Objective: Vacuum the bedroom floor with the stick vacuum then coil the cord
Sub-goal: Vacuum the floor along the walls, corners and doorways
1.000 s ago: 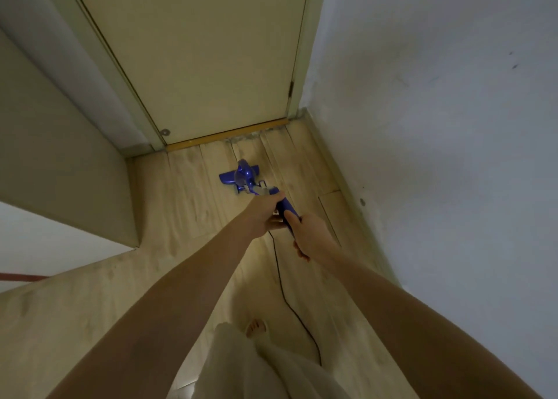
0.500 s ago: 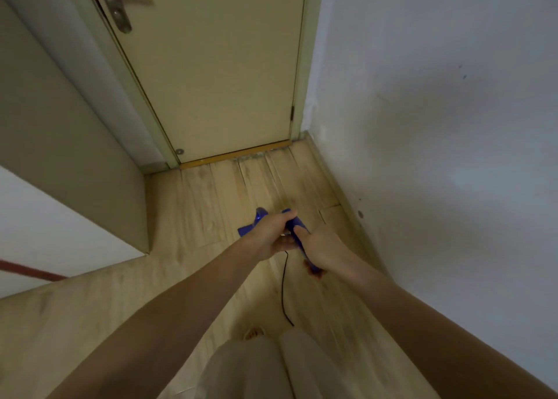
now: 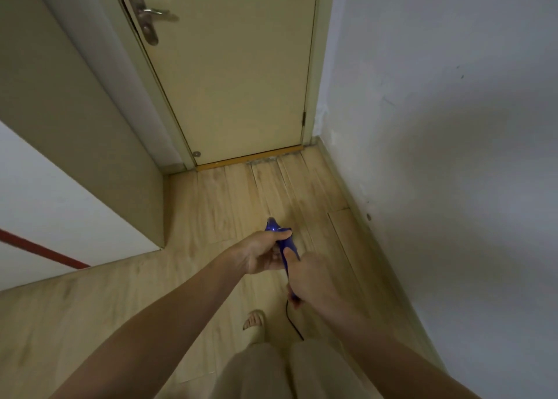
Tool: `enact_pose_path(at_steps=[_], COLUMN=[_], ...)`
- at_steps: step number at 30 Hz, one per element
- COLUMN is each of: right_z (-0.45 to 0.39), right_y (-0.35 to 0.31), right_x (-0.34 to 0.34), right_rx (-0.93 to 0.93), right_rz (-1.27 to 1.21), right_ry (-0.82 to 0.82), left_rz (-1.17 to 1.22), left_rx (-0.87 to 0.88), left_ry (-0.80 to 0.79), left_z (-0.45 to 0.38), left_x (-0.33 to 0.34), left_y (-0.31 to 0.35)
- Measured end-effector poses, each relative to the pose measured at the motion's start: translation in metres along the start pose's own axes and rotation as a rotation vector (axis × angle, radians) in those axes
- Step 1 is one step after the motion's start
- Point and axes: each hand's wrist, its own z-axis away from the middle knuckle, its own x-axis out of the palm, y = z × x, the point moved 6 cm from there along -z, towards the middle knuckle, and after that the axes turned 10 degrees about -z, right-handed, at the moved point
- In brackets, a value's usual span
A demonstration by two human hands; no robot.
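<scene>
- The closed door fills more of the view than half a second ago: its metal handle now shows whole, where only part of it showed before.
- The blue stick vacuum sits farther back from the door's threshold strip than one second ago, when its floor head lay just short of that strip; the head is now hidden behind the hands.
- The left hand grips the vacuum's handle on the side nearer the door, fingers curled over the blue body, thumb along its top.
- The right hand grips the same handle on the side farther from the door, fingers wrapped round it, thumb pressed on the blue casing.
- Only the handle's tip and a short stretch between the two hands show; the rest is covered by fingers.
- The black cord drops from beneath the right hand and trails away from the door across the wood floor.
- A sandalled foot stands on the boards, farther from the door than the hands.
</scene>
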Motion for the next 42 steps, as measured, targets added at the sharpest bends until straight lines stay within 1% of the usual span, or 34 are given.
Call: enact_pose_path(at_steps=[4,7,12,16,20,25,30,36,42], right_z=[-0.031,-0.059,-0.112,-0.158,-0.2,-0.246,-0.278,-0.295,-0.28], right_y=[0.0,-0.012,-0.049,-0.076,-0.105,-0.146,-0.17,-0.173,-0.161], right_x=[0.006,0.009,0.015,0.029,0.041,0.047,0.055,0.045,0.009], right_rx=[-0.025,0.017,0.068,0.087,0.118,0.091,0.07,0.015,0.068], right_rz=[-0.028,-0.015,-0.077,-0.069,-0.066,-0.049,0.047,0.168,0.229], right_ry=[0.036,0.037,0.055,0.056,0.052,0.069,0.056,0.084,0.11], left_rz=[-0.017,-0.048,-0.079,-0.09,-0.093,-0.078,-0.068,-0.102,-0.085], left_rx=[-0.02,-0.011,-0.017,-0.027,-0.013,0.011,-0.001,0.006,0.023], left_ry=[0.006,0.019,0.025,0.011,0.048,0.101,0.131,0.122,0.094], left_z=[-0.021,-0.042,-0.082,-0.114,-0.147,-0.179,-0.208,-0.227,-0.213], left_x=[-0.003,-0.017,-0.049,-0.075,-0.103,-0.132,-0.155,-0.151,-0.112], left_y=[0.017,0.039,0.089,0.126,0.16,0.201,0.224,0.233,0.231])
